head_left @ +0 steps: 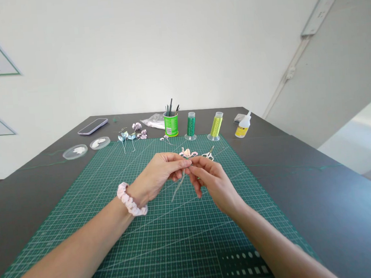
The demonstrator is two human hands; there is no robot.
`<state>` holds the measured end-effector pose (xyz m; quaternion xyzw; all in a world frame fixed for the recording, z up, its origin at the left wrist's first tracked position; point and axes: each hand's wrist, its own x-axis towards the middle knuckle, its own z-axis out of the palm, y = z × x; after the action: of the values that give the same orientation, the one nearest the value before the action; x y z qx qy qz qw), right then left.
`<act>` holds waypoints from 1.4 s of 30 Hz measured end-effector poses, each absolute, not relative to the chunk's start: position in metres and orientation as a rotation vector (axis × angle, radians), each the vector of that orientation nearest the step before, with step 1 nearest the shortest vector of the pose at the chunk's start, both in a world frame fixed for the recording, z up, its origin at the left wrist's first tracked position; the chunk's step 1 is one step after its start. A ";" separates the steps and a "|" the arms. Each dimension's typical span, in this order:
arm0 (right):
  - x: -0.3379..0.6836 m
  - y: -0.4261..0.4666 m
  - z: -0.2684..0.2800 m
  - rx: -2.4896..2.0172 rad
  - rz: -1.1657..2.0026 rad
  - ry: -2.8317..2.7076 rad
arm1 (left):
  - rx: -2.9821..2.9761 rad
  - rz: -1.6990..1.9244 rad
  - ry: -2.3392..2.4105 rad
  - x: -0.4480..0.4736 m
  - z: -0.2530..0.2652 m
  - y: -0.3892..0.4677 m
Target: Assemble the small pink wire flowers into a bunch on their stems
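Note:
Over the middle of the green cutting mat (142, 245), my two hands meet around a small pale pink flower (187, 152). My left hand (162, 173) is closed, its thumb and fingers pinching the flower's thin stem just under the petals. My right hand (212, 175) pinches at the same spot from the other side; the fingertips hide exactly what it grips, perhaps thread or stem. A bundle of thin greyish-green stem ends (178, 187) hangs below the fingers. Right behind the right hand lie small white-handled scissors (208, 155).
Along the back stand a green can with tools (171, 125), a dark green thread spool (191, 126), a yellow-green spool (216, 126) and a glue bottle (242, 126). Blue flowers (127, 137), mauve flowers (142, 134), shallow dishes (75, 152) and a phone (93, 126) lie left.

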<state>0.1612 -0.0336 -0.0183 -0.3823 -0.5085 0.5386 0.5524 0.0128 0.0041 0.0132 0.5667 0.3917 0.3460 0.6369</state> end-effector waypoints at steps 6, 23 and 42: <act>0.162 -0.031 -0.021 -0.935 1.151 -1.205 | 1.268 0.808 0.878 0.013 0.012 0.004; 0.163 -0.033 -0.017 -0.940 1.025 -1.184 | 1.285 0.764 0.846 0.012 0.016 0.005; 0.162 -0.034 -0.017 -0.904 1.022 -1.163 | 1.249 0.770 0.849 0.014 0.018 0.003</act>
<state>0.1625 -0.0341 -0.0170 -0.3939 -0.5066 0.4453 0.6244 0.0136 0.0029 0.0175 0.5525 0.3755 0.3407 0.6616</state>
